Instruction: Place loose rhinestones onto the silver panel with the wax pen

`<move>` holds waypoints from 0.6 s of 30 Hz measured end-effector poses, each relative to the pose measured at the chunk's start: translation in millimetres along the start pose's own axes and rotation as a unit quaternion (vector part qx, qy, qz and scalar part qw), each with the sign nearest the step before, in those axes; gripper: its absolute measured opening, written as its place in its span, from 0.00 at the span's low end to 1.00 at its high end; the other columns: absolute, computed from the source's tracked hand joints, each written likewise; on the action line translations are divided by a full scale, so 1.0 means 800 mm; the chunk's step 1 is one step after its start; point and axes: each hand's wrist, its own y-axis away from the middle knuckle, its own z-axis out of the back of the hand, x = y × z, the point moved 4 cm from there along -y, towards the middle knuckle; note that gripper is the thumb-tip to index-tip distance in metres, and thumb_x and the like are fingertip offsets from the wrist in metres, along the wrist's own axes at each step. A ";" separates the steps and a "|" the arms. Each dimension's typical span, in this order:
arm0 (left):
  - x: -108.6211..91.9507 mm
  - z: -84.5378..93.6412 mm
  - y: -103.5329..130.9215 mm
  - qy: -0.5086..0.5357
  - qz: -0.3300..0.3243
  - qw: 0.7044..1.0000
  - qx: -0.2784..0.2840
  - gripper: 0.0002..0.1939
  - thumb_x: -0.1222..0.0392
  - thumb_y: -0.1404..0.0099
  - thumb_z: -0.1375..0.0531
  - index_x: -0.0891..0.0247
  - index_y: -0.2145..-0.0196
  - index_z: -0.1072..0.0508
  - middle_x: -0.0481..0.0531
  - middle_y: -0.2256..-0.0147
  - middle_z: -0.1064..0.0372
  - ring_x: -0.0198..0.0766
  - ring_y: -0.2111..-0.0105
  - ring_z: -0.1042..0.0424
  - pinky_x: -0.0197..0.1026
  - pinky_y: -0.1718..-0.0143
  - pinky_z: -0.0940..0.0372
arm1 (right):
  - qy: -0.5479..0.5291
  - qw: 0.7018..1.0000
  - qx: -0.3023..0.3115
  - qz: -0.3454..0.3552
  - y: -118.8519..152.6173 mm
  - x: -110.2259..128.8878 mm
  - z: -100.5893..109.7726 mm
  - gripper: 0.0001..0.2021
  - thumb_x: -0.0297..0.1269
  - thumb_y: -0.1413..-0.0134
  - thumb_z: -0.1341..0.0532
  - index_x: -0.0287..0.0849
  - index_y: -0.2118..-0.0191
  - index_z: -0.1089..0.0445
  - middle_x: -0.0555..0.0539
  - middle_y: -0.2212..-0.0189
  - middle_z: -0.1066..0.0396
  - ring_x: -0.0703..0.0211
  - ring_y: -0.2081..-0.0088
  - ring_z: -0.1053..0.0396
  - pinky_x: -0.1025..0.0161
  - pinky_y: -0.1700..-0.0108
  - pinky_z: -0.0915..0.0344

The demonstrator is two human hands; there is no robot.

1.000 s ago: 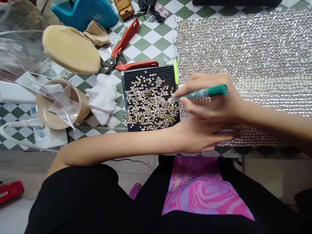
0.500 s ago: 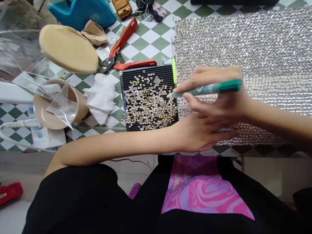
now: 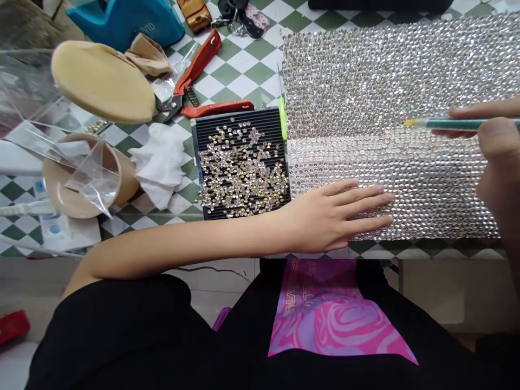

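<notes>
My left hand (image 3: 337, 216) lies flat with its fingers spread on the lower left part of a sheet covered in rows of shiny rhinestones (image 3: 390, 76). In my right hand (image 3: 499, 157), at the right edge, is a teal pen-like picker (image 3: 455, 124) with a yellowish tip pointing left, over the middle of the sheet. Whether the tip touches the sheet or carries a stone, I cannot tell. Left of the sheet sits a black ridged tray (image 3: 264, 116) with many loose rhinestones (image 3: 244, 173), some clear side up and some gold side up.
A green-handled awl (image 3: 283, 119) lies between tray and sheet. Red-handled pliers (image 3: 199, 70), a crumpled white tissue (image 3: 160, 162), a beige cup (image 3: 125, 179) with plastic scraps, a cream oval pad (image 3: 103, 81) and a blue tape dispenser (image 3: 130, 24) stand to the left.
My right hand has moved the picker from the tray's right edge rightward over the sheet. My left hand stays flat on the sheet. The view has shifted slightly.
</notes>
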 end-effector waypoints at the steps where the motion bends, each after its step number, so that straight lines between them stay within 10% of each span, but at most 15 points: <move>1: 0.000 0.000 0.000 -0.001 -0.001 1.000 0.000 0.31 0.55 0.29 0.46 0.61 0.31 0.44 0.56 0.29 0.52 0.44 0.29 0.52 0.49 0.30 0.53 | 0.003 1.000 -0.028 0.000 0.000 -0.009 -0.003 0.09 0.32 0.43 0.40 0.42 0.65 0.20 0.44 0.64 0.21 0.62 0.68 0.24 0.59 0.63 0.27; 8: 0.000 0.000 0.001 0.003 -0.001 1.000 0.003 0.31 0.55 0.29 0.46 0.61 0.31 0.44 0.55 0.29 0.52 0.44 0.29 0.52 0.50 0.31 0.51 | -0.163 0.980 -0.071 0.089 -0.005 -0.051 -0.025 0.05 0.33 0.50 0.34 0.49 0.68 0.19 0.43 0.71 0.22 0.58 0.76 0.26 0.59 0.72 0.27; 18: 0.000 0.002 0.000 0.009 0.000 1.000 0.004 0.30 0.56 0.29 0.46 0.61 0.31 0.44 0.56 0.29 0.53 0.44 0.29 0.52 0.50 0.30 0.52 | -0.111 0.991 -0.034 0.064 -0.004 -0.020 -0.014 0.08 0.32 0.45 0.36 0.46 0.63 0.19 0.43 0.67 0.21 0.59 0.72 0.24 0.61 0.71 0.29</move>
